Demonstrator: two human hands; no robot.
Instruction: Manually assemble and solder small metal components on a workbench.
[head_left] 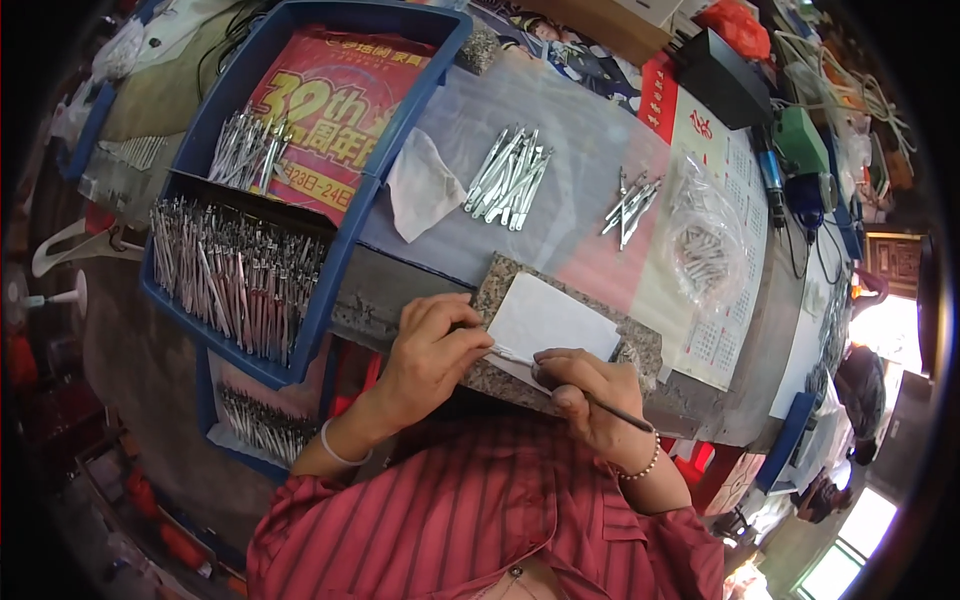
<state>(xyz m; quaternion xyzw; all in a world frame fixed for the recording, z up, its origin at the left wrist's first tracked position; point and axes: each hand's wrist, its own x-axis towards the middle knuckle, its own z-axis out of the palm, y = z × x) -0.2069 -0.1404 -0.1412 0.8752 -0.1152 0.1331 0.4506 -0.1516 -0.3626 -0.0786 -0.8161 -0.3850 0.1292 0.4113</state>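
My left hand pinches the end of a small, slim silver metal piece at the near edge of a white sheet. That sheet lies on a speckled granite slab at the table's front edge. Closed around a thin tool with a dark handle, my right hand rests at the other end of the metal piece. The tool's tip is hidden by my fingers, so its exact kind does not show. Beyond the slab lies a pile of similar silver pieces, with a smaller pile to its right.
A blue tray at the left holds many upright silver pieces and a loose bunch. Below it sits another filled tray. A white cloth, a clear plastic bag of pieces and a dark box are on the table.
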